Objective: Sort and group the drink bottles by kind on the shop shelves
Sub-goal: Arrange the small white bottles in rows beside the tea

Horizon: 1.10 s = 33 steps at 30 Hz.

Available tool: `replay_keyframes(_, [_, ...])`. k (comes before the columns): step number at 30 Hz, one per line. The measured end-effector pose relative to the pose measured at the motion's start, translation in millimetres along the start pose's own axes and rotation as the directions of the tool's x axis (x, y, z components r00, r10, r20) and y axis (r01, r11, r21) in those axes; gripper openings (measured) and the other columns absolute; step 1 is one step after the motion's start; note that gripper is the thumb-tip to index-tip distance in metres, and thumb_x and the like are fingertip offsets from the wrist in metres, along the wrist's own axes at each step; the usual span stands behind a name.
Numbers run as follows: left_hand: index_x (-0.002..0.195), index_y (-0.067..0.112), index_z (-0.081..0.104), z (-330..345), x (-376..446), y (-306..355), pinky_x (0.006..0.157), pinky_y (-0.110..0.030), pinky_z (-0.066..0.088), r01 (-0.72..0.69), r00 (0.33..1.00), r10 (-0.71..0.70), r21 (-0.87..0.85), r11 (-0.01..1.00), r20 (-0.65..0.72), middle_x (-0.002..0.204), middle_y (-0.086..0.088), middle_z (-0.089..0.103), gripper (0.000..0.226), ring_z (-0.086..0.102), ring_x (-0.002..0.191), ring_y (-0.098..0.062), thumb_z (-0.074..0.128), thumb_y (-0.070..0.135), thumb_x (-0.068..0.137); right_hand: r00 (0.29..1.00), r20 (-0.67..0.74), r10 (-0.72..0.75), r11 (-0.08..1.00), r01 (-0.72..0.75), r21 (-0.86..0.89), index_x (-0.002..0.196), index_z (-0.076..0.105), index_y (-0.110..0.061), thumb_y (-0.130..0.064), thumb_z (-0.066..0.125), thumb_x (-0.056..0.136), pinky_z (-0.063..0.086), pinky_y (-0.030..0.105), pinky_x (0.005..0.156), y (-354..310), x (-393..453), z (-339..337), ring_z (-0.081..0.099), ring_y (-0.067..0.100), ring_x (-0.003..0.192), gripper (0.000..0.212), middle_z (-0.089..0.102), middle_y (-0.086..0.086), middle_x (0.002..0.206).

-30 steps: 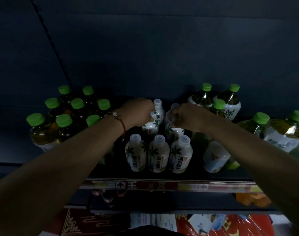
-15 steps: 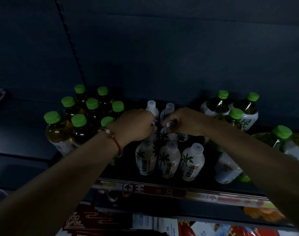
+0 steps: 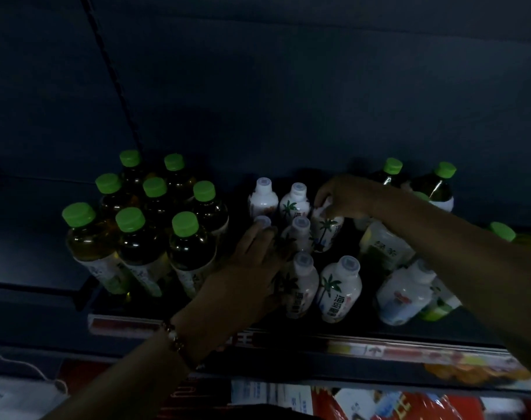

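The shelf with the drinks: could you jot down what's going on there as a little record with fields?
Left group: green-capped tea bottles, upright, clustered
Middle group: white palm-print bottles, upright
Right side: more green-capped bottles, one white bottle leaning
Left hand: fingers rest against the white bottles
Right hand: grips a white bottle's top
Shelf edge: price strip
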State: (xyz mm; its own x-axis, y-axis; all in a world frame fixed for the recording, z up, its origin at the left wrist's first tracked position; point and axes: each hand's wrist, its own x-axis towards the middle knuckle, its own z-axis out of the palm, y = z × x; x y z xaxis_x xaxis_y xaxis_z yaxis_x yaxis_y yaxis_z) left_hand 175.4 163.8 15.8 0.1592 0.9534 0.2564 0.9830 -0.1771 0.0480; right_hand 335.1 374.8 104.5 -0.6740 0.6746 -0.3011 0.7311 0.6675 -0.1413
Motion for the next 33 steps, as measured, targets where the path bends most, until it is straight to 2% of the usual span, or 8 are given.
replay_keyframes(5, [0.143,0.029,0.035,4.6,-1.5,-0.8,0.103,-0.039,0.039,-0.013,0.998,0.011,-0.023,1.000,-0.055,0.149,-0.009,0.042,0.079,0.027,0.147,-0.032,0.059,0.062,0.076,0.997,-0.008,-0.078,0.994,0.078,0.074,0.103,0.074,-0.021,-0.028,0.077,0.079,0.046,0.019,0.074,7.9,-23.2,6.8,0.062,0.005,0.088,0.026,0.070,-0.007,0.100])
replay_keyframes(10, [0.147,0.032,0.029,6.5,-2.5,-0.7,0.105,-0.042,0.038,0.021,0.998,-0.027,-0.125,0.992,-0.050,0.156,-0.007,0.030,0.076,0.014,0.151,-0.029,0.046,0.063,0.079,0.993,0.008,-0.114,0.985,0.112,0.135,0.101,0.076,-0.024,-0.032,0.076,0.080,0.045,0.012,0.074,6.3,-39.2,12.9,0.063,-0.001,0.088,0.022,0.071,-0.012,0.097])
replay_keyframes(12, [0.149,0.033,0.024,7.5,-4.9,-1.4,0.109,-0.039,0.031,0.019,0.999,-0.026,-0.147,0.989,-0.045,0.159,-0.007,0.022,0.078,0.009,0.152,-0.027,0.051,0.061,0.080,0.992,-0.048,-0.113,0.980,0.119,0.162,0.099,0.076,-0.025,-0.038,0.072,0.083,0.045,0.012,0.073,2.6,-38.9,13.1,0.064,0.000,0.088,0.021,0.071,-0.013,0.096])
replay_keyframes(15, [0.150,0.032,0.021,7.7,-7.2,-1.2,0.112,-0.035,0.026,0.035,0.997,-0.046,-0.187,0.982,-0.056,0.162,-0.008,0.018,0.084,0.005,0.153,-0.023,0.062,0.056,0.080,0.976,-0.174,-0.132,0.951,0.174,0.256,0.111,0.071,-0.030,-0.053,0.065,0.083,0.045,0.020,0.086,-10.5,-33.1,19.7,0.062,-0.002,0.097,0.036,0.068,-0.016,0.105])
replay_keyframes(21, [0.159,0.027,0.008,10.1,-11.6,6.0,0.116,-0.032,0.019,0.077,0.992,-0.097,-0.227,0.971,-0.079,0.166,-0.010,0.006,0.094,0.001,0.154,-0.024,0.057,0.054,0.083,0.974,-0.107,-0.201,0.923,0.225,0.313,0.101,0.074,-0.029,-0.035,0.076,0.081,0.049,0.022,0.076,-28.0,-28.8,27.8,0.065,-0.005,0.082,0.021,0.071,-0.017,0.085])
replay_keyframes(26, [0.158,0.030,0.003,13.2,-12.9,7.1,0.111,-0.036,0.022,0.089,0.990,-0.109,-0.215,0.973,-0.084,0.166,-0.010,0.008,0.100,0.010,0.152,-0.028,0.057,0.059,0.079,0.985,-0.057,-0.163,0.926,0.173,0.335,0.113,0.071,-0.028,-0.041,0.071,0.085,0.052,0.030,0.092,-32.6,-29.9,19.6,0.066,0.002,0.096,0.031,0.073,-0.012,0.103])
replay_keyframes(30, [0.157,0.036,0.000,10.5,-15.4,7.7,0.110,-0.039,0.025,0.089,0.992,-0.108,-0.261,0.961,-0.060,0.166,-0.004,0.003,0.102,0.008,0.152,-0.028,0.067,0.054,0.081,0.967,-0.245,-0.068,0.935,0.148,0.323,0.131,0.059,-0.025,-0.046,0.064,0.089,0.041,0.021,0.091,-44.9,-6.8,3.2,0.057,0.005,0.110,0.048,0.064,-0.003,0.124])
replay_keyframes(33, [0.159,0.032,0.007,8.9,-17.7,6.2,0.110,-0.042,0.033,0.074,0.993,-0.096,-0.291,0.954,-0.064,0.165,-0.005,0.008,0.098,0.010,0.152,-0.028,0.066,0.052,0.083,0.994,-0.113,0.012,0.992,0.003,0.128,0.141,0.048,-0.019,-0.039,0.063,0.090,0.039,0.023,0.089,-51.3,24.0,-3.4,0.054,0.019,0.118,0.057,0.057,0.004,0.134])
